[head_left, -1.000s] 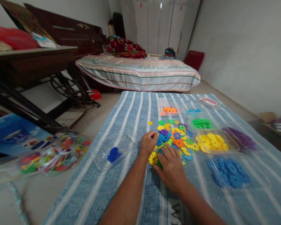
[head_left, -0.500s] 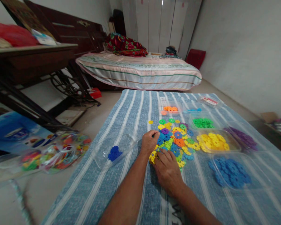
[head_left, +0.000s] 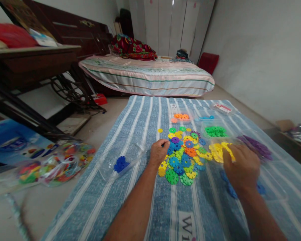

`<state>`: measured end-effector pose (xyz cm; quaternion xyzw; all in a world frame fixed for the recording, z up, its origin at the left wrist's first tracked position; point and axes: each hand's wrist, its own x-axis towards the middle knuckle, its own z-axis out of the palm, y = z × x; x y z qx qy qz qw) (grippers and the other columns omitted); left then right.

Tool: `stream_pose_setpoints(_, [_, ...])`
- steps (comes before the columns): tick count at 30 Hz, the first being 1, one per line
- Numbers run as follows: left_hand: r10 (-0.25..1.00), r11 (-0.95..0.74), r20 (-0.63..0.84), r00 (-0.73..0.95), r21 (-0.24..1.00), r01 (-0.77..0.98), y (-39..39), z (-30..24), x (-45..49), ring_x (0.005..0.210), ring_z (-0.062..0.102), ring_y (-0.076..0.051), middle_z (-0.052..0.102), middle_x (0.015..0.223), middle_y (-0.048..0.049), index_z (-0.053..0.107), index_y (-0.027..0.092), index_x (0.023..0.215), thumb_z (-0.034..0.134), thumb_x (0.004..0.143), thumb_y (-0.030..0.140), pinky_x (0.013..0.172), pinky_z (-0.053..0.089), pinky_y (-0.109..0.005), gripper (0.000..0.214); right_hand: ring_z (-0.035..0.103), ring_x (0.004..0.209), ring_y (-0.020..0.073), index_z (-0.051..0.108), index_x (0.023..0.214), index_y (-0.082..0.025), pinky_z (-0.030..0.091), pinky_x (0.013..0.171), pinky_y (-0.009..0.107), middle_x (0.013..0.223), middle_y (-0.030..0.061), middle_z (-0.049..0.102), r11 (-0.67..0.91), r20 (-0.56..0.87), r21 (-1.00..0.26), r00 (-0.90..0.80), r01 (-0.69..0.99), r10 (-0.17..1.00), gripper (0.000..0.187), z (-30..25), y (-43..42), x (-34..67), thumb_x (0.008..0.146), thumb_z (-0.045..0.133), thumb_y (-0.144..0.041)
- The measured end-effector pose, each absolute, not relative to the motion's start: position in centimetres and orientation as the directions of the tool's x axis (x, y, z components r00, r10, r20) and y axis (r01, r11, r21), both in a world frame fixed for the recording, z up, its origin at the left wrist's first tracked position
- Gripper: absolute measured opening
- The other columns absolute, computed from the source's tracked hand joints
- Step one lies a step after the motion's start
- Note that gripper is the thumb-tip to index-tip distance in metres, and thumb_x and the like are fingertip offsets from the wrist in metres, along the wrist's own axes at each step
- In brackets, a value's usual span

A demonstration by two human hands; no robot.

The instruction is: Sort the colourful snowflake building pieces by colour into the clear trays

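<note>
A loose pile of coloured plastic snowflake pieces lies on a blue striped cloth. My left hand rests closed at the pile's left edge, fingertips pinched on a piece I cannot make out. My right hand hovers over the clear tray of yellow pieces, its fingers closed on a yellow piece. A clear tray of blue pieces sits just under and behind that hand, partly hidden.
Trays of green, purple and orange pieces stand further back. A clear lid with blue pieces lies left. A bag of mixed pieces sits on the floor, beside a dark table. A bed stands behind.
My right hand has lifted off the near edge of the pile and swung right to the yellow tray, carrying a yellow piece. The left hand has stayed put.
</note>
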<state>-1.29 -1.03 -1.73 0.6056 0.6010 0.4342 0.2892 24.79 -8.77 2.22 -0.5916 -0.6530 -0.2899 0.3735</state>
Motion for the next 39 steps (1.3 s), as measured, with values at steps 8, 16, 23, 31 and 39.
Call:
stream_pose_setpoints(8, [0.981, -0.115, 0.178, -0.083, 0.864, 0.49, -1.0, -1.7, -1.4, 0.073, 0.064, -0.014, 0.071, 0.073, 0.0015, 0.071, 0.019, 0.077, 0.054, 0.079, 0.027, 0.071, 0.048, -0.022, 0.019, 0.047, 0.118, 0.0287, 0.063, 0.103, -0.017, 0.044, 0.095, 0.046, 0.113, 0.0135, 0.06, 0.447, 0.586, -0.19, -0.264, 0.874, 0.766, 0.023, -0.5, -10.5, 17.8, 0.084, 0.056, -0.029])
stream_pose_setpoints(16, [0.98, -0.124, 0.183, -0.076, 0.867, 0.483, -0.8, -2.0, -1.5, 0.072, 0.064, -0.014, 0.07, 0.071, 0.0011, 0.072, 0.019, 0.079, 0.053, 0.079, 0.026, 0.07, 0.049, -0.022, 0.021, 0.039, 0.126, 0.0332, 0.063, 0.106, -0.014, 0.036, 0.1, 0.051, 0.122, 0.0159, 0.057, 0.376, 0.356, -0.208, -0.288, 0.903, 0.889, 0.03, -1.2, -9.4, 12.3, 0.081, 0.062, -0.03])
stream_pose_setpoints(23, [0.98, -0.124, 0.182, -0.082, 0.877, 0.463, -0.5, -2.1, -1.6, 0.073, 0.064, -0.014, 0.071, 0.074, 0.0009, 0.071, 0.02, 0.075, 0.054, 0.078, 0.027, 0.071, 0.049, -0.023, 0.019, 0.044, 0.121, 0.0278, 0.064, 0.1, -0.015, 0.036, 0.101, 0.047, 0.111, 0.0118, 0.062, 0.413, 0.49, -0.232, -0.261, 0.881, 0.831, 0.019, -2.6, -9.7, 11.5, 0.086, 0.055, -0.024])
stream_pose_setpoints(31, [0.98, -0.124, 0.181, -0.081, 0.878, 0.463, -0.6, -2.0, -1.7, 0.072, 0.064, -0.015, 0.072, 0.074, 0.0008, 0.07, 0.02, 0.075, 0.054, 0.077, 0.03, 0.071, 0.049, -0.023, 0.019, 0.052, 0.109, 0.0217, 0.065, 0.09, -0.02, 0.041, 0.096, 0.042, 0.098, 0.007, 0.065, 0.515, 0.618, -0.289, -0.253, 0.807, 0.744, 0.019, -2.2, -10.0, 12.1, 0.089, 0.047, -0.016])
stream_pose_setpoints(39, [0.979, -0.126, 0.185, -0.083, 0.875, 0.467, -0.7, -2.0, -1.7, 0.072, 0.064, -0.015, 0.072, 0.075, 0.0011, 0.07, 0.021, 0.075, 0.055, 0.077, 0.03, 0.07, 0.049, -0.023, 0.018, 0.056, 0.092, 0.0175, 0.064, 0.082, -0.018, 0.045, 0.086, 0.032, 0.086, 0.0059, 0.065, 0.576, 0.663, -0.216, -0.315, 0.788, 0.679, 0.019, -0.5, -7.4, 15.2, 0.089, 0.047, -0.016])
